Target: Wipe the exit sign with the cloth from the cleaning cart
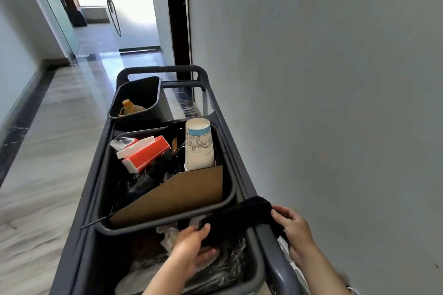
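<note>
A black cloth (242, 217) is draped over the right rail of the dark grey cleaning cart (230, 127), near its front. My left hand (194, 244) pinches the cloth's left end inside the cart. My right hand (293, 227) grips its right end, on the wall side of the rail. No exit sign is in view.
The cart's middle bin (227, 201) holds a paper cup (199, 145), a red tissue pack (143, 153) and a cardboard sheet (177, 195). A far bin (153, 93) holds an orange-capped bottle (128, 106). A grey wall (323, 79) runs on the right, a glass door (112, 14) stands ahead.
</note>
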`<action>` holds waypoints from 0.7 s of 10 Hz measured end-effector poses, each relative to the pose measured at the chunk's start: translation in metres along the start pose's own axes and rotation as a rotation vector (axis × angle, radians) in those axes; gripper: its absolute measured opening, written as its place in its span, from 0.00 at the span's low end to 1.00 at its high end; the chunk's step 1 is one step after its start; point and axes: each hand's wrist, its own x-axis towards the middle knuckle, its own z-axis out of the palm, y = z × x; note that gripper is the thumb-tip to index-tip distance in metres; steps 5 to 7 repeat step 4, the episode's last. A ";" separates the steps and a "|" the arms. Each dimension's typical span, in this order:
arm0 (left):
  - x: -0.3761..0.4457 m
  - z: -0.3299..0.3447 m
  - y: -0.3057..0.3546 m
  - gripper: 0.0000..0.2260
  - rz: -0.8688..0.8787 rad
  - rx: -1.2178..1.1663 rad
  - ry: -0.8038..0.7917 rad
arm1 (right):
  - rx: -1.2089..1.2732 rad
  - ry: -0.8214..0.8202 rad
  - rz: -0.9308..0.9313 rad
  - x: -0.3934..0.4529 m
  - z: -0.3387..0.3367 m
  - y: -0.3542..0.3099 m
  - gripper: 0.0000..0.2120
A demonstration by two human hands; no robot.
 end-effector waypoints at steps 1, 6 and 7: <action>0.009 -0.001 -0.003 0.09 0.031 0.010 -0.029 | 0.024 -0.013 0.019 0.003 -0.001 0.003 0.07; -0.006 0.001 0.005 0.07 0.277 0.149 0.113 | -0.020 0.026 -0.094 -0.012 -0.004 -0.006 0.06; -0.006 0.001 0.005 0.07 0.277 0.149 0.113 | -0.020 0.026 -0.094 -0.012 -0.004 -0.006 0.06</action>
